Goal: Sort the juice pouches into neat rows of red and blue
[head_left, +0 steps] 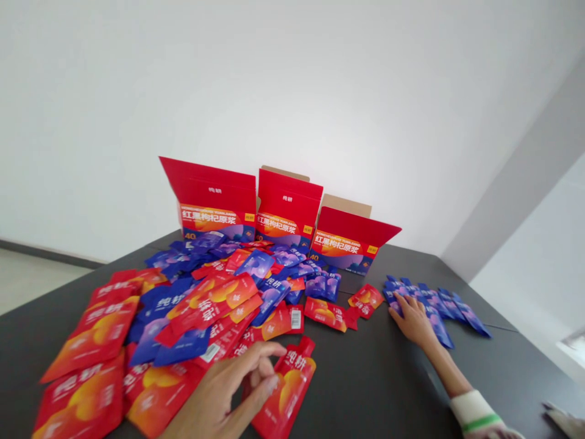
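Observation:
My left hand [233, 387] hovers at the lower middle of the head view, index finger and thumb apart, the other fingers curled, nothing seen between them. Just beside its fingertips a red spouted pouch [292, 390] lies face up, partly covered by the hand. On the right, my right hand [414, 323] rests with fingers spread on a blue pouch [437, 326], at the left end of a row of several overlapping blue pouches [464, 308]. Part of the pouch is hidden beneath that hand.
A mixed heap of red and blue pouches [219, 299] covers the table's left and middle. Three red boxes with raised flaps, left [217, 213], middle [286, 213] and right [347, 241], stand behind it. Two loose red pouches [326, 314] [367, 300] lie between heap and row on the dark table [365, 384].

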`<state>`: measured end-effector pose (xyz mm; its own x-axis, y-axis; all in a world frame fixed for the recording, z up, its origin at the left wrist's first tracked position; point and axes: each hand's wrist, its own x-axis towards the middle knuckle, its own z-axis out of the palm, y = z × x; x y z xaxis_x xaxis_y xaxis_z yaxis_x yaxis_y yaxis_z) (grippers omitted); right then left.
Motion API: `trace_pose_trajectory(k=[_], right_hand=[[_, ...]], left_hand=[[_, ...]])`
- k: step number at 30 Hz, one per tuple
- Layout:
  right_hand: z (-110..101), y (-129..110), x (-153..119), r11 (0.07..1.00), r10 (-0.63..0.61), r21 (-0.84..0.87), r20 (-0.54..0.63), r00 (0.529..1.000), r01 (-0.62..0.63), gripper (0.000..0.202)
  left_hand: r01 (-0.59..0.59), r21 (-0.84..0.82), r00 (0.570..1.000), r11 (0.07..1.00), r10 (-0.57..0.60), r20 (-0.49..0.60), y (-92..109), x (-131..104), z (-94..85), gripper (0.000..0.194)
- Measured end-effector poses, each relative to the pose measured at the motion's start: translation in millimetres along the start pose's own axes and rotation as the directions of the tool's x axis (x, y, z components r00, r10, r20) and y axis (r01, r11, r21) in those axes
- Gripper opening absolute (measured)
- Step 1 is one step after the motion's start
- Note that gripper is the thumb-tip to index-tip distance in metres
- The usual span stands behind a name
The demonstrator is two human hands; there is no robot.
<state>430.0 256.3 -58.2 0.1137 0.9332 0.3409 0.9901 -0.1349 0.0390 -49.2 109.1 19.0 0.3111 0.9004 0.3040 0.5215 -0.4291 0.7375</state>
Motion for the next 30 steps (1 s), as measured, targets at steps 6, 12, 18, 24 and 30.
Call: trace_pose_trajectory(k=[6, 12, 18, 24, 30], right_hand=[[-7.7, -2.3, 6.5, 0.994, 0.091, 0.078, -0.123, 0.988, -0.082, 0.058], [-10.7, 9.1, 12.6, 0.974, 0.189, 0.176, -0.302, 0.934, -0.14, 0.06], [-8.2, 4.0, 5.4, 0.965, 0.259, 0.061, -0.088, 0.962, -0.254, 0.053], [-29.3, -9.1, -2.4, 0.946, 0.318, 0.105, -0.105, 0.942, -0.307, 0.056], [-97.4, -67.3, -8.1, 0.878, -0.035, 0.464, -0.186, 0.982, 0.119, 0.046]], left_hand=[[0.005, -0.022, 1.0, 1.0, -0.005, -0.009, 7.8, 1.5, -0.2, 0.021], [-0.003, -0.022, 1.0, 1.0, 0.003, -0.012, 9.8, 3.2, 0.2, 0.025], [0.008, -0.015, 0.999, 1.0, -0.007, 0.054, 2.2, 3.8, 3.5, 0.026], [0.005, -0.019, 0.996, 1.0, -0.003, 0.091, 1.4, 4.7, 0.5, 0.025], [-0.073, 0.005, 0.997, 0.997, 0.073, -0.005, 9.6, 11.3, -5.3, 0.018]])
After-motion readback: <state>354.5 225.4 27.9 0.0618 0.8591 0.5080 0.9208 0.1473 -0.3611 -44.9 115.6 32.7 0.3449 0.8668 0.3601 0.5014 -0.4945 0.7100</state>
